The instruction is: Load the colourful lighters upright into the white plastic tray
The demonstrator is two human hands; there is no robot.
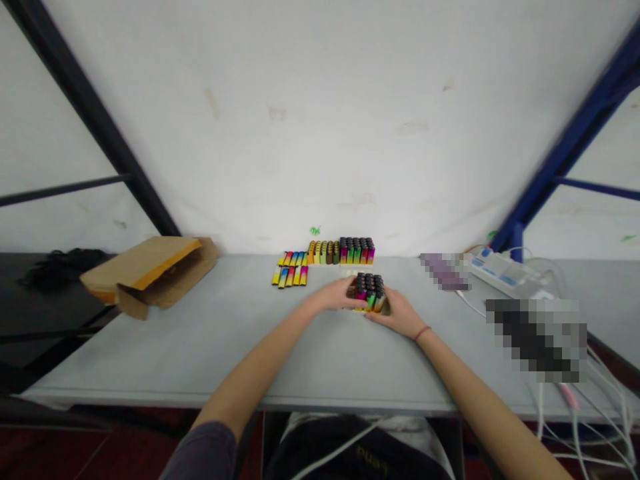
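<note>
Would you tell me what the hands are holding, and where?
Both hands, left and right, clasp a block of lighters by its opposite sides, upright on the table.

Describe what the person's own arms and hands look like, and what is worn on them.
Both forearms are bare. The left arm carries a dark greyish-purple sleeve that ends near the elbow, at the bottom edge of the picture. The right arm shows no sleeve in view; a thin red band circles its wrist. The left hand and right hand wear no gloves; rings cannot be made out.
</note>
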